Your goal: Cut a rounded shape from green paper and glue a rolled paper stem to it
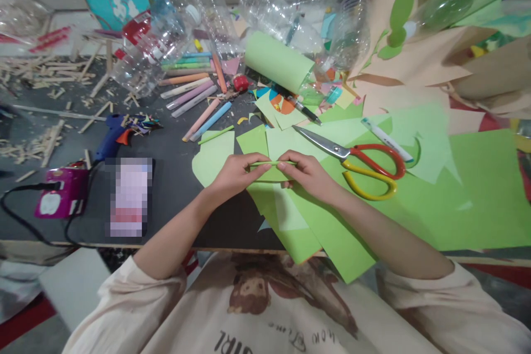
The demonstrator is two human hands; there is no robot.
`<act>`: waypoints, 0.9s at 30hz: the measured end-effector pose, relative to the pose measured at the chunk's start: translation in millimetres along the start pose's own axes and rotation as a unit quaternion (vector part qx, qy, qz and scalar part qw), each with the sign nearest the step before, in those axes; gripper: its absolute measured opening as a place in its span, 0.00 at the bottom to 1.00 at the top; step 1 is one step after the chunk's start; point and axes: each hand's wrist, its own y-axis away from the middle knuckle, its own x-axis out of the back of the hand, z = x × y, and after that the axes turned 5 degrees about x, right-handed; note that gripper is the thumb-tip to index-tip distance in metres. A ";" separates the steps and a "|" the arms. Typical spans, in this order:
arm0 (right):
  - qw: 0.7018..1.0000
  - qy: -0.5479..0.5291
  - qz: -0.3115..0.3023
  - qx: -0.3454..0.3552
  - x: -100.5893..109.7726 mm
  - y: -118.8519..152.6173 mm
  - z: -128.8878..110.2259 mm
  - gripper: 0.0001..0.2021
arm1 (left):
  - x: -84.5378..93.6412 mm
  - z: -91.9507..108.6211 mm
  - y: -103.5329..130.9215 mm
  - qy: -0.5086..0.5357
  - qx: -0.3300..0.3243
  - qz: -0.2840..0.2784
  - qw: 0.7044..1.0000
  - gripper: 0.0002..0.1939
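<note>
My left hand [243, 172] and my right hand [305, 172] pinch a green paper strip [271, 164] between thumbs and fingers. Its top edge looks rolled or folded, and the fingers hide both ends. Under my hands lie overlapping green paper sheets [340, 238]. To the right rest large scissors [327, 144] with one red and one yellow handle, blades partly apart. A thin green paper roll [215, 135] sits on a pale green paper piece [213, 156] left of my hands.
Several markers [191, 91] and a black pen [305, 110] lie farther back, near a green paper cylinder [277, 61] and clear plastic bottles [350, 27]. At left are a blue glue gun [110, 135], a phone [129, 196], a purple box with cables [62, 193] and scattered wooden sticks [52, 141].
</note>
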 end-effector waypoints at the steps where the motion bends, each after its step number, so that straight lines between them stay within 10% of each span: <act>1: 1.000 0.016 0.007 0.016 0.2 -0.3 0.5 0.17 | -0.3 -0.2 0.0 0.004 0.005 0.000 1.000 0.19; 27: 1.000 0.022 0.012 0.012 3.2 -0.1 0.7 0.21 | 1.0 0.2 0.1 -0.039 -0.025 -0.018 0.999 0.20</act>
